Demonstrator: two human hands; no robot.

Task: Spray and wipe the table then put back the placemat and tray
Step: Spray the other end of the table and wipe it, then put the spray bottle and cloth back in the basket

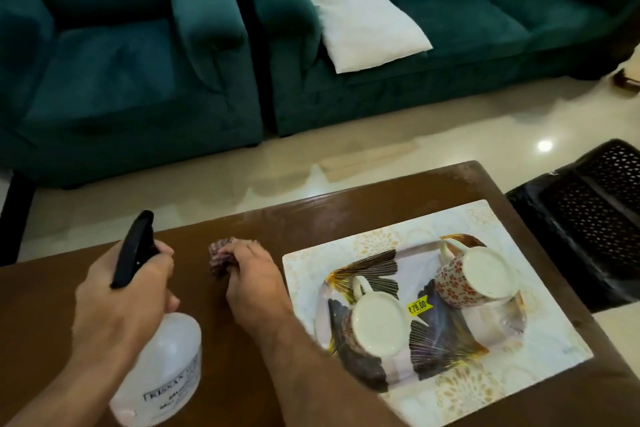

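Note:
My left hand [117,291] grips a translucent white spray bottle [166,364] by its black trigger head, held over the left part of the brown wooden table [311,222]. My right hand [254,277] presses a bunched dark striped cloth [220,255] onto the table's middle. To the right lies a white floral placemat [512,236]. On it sits a leaf-patterned tray [450,350] carrying two upturned floral mugs [375,326] [479,274] and a yellow price sticker.
Beyond the table's far edge is pale tiled floor, then a green armchair [114,55] and a green sofa [485,10] with a white pillow [360,7]. A black perforated plastic chair [588,218] stands close to the table's right side.

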